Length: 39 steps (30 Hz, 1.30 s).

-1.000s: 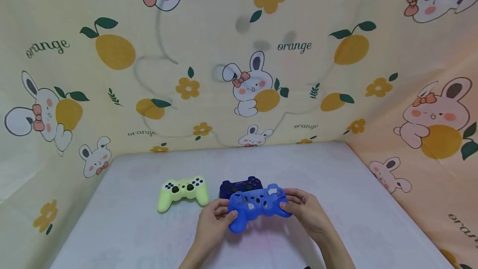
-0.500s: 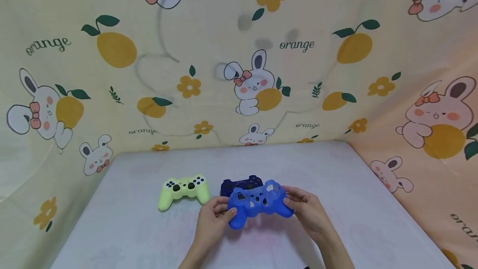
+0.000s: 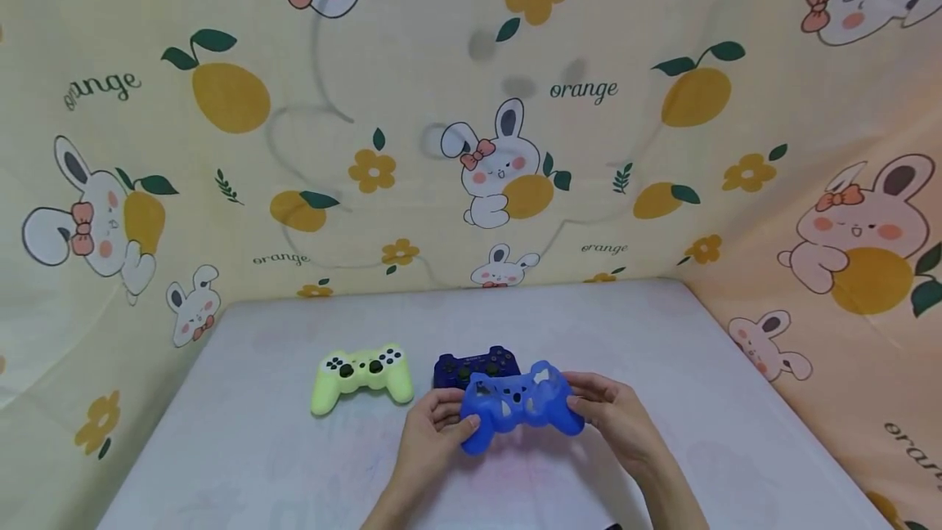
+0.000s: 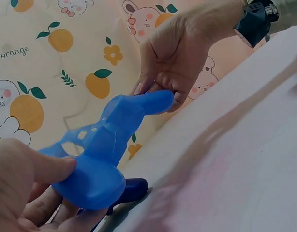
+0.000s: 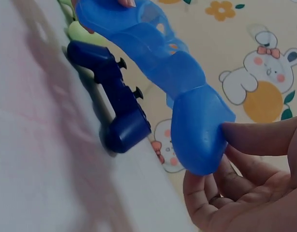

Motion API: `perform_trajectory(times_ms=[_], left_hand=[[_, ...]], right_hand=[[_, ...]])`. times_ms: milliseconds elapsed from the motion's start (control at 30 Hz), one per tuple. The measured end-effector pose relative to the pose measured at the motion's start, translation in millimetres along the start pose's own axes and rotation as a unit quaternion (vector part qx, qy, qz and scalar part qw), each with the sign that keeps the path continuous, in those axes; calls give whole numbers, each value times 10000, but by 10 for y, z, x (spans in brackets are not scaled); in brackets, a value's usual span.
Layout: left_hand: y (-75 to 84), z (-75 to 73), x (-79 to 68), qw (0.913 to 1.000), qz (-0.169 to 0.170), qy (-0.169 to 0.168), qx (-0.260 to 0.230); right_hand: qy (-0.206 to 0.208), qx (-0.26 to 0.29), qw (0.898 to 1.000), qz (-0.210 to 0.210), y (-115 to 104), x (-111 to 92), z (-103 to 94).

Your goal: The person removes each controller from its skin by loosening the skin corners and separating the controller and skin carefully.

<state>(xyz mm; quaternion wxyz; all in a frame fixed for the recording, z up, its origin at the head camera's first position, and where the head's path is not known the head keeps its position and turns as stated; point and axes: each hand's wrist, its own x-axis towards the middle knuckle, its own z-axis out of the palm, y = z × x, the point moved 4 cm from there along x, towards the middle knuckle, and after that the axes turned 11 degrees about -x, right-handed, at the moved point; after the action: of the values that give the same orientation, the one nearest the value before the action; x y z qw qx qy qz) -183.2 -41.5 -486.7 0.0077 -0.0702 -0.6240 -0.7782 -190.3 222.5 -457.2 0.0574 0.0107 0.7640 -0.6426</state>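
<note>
Both hands hold a blue silicone controller cover [image 3: 521, 407], hollow with cut-out holes, raised above the table. My left hand [image 3: 436, 436] pinches its left grip between thumb and fingers. The right grip is pinched by my right hand [image 3: 616, 422], its thumb on top as the right wrist view shows [image 5: 250, 179]. Behind the cover a dark blue game controller [image 3: 482, 362] lies on the table, its lower part hidden by the cover in the head view. Left of it rests a controller in a pale yellow-green cover [image 3: 361, 377].
The white table [image 3: 243, 448] is enclosed by a printed cloth backdrop [image 3: 412, 113] with rabbits and oranges at the back and sides. A dark wrist camera [image 4: 255, 21] sits on the right wrist. A small dark object [image 3: 614, 527] shows at the bottom edge.
The blue cover and both hands have shifted slightly to the right, and the cover's tilt has changed a little. The two controllers stay where they lay.
</note>
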Motion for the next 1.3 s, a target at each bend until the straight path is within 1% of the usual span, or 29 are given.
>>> perform_trajectory(times_ms=[133, 267, 333, 400, 500, 700, 833, 1000, 1067, 1133, 1233, 1300], left_hand=[[-52, 44, 8, 9999, -2, 37, 111], [-80, 86, 21, 9998, 51, 33, 178], [-83, 110, 35, 9999, 70, -15, 135], [-87, 132, 50, 9999, 48, -101, 54], [-98, 170, 74, 9996, -77, -244, -110], [-156, 285, 129, 9969, -473, -461, -422], [-182, 357, 175, 9952, -613, -487, -593], [-200, 428, 263, 9908, -804, -389, -1016], [-203, 453, 306, 9906, -757, -292, -1098], [-202, 481, 340, 9918, -635, -178, -1092], [-223, 540, 378, 9944, -448, -67, -959], [-247, 593, 399, 9958, -397, -39, -827]], right_hand=[[-150, -37, 9999, -9, 22, -22, -52], [-345, -354, 9988, -47, 34, -6, -118], [-386, -572, 9976, -91, 32, 25, -159], [-409, -697, 9967, -51, 30, 64, -203], [-430, -819, 9957, 73, 30, 124, -280], [-445, -1098, 9927, 215, 10, 230, -430], [-585, -1039, 9926, 242, 5, 300, -522], [-799, -675, 9940, 304, 29, 372, -664], [-873, -486, 9946, 291, 43, 401, -704], [-930, -413, 9944, 274, 59, 426, -734], [-954, -488, 9937, 316, 101, 440, -776], [-916, -628, 9930, 400, 136, 430, -821]])
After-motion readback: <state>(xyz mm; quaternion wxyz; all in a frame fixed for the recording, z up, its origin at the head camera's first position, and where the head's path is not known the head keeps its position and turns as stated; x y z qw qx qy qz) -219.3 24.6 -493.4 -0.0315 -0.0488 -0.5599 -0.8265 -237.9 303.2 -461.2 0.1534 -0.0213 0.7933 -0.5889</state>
